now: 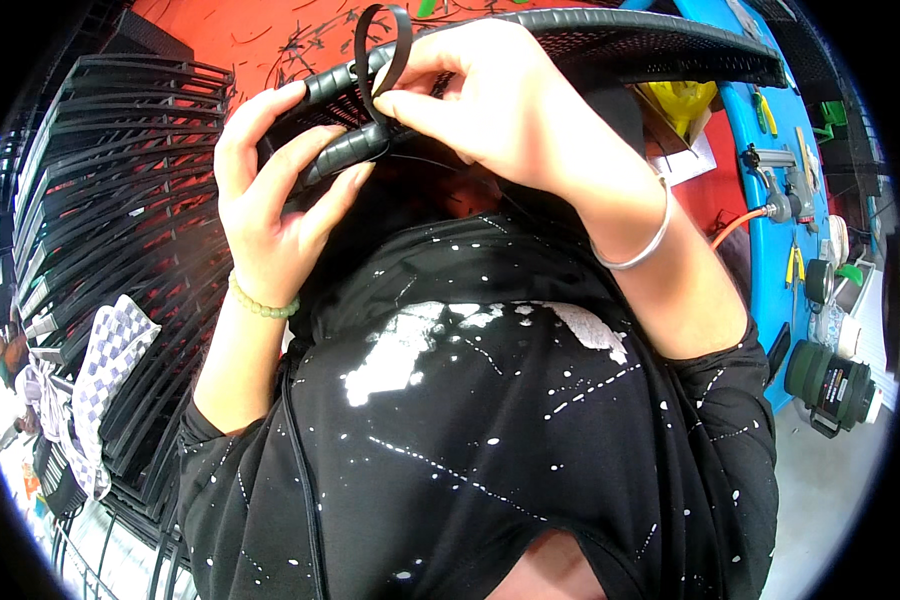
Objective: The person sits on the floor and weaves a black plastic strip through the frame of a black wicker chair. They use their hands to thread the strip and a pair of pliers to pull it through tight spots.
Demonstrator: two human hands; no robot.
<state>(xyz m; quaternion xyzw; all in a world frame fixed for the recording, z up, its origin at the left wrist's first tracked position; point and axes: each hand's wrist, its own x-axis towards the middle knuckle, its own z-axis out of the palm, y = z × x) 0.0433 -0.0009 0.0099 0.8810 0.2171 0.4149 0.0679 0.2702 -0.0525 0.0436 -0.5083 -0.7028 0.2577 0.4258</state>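
Observation:
A black woven frame (660, 45) with a strip-wrapped rim stretches across the top of the view. My left hand (265, 205) grips its near left end, fingers above and thumb below the wrapped rim (345, 155). A flat black plastic strip (403, 50) stands up in a loop from that rim. My right hand (505, 110) pinches the strip between thumb and fingers, close to the rim's end and beside the left fingertips. The right fingers partly hide where the strip meets the frame.
Many black slatted frames (120, 210) are stacked at the left, with a checked cloth (120, 345) beside them. Black scraps (300, 40) litter the red surface. A blue table (760, 300) at the right bears pliers (795, 265) and a metal tool with an orange hose (740, 222).

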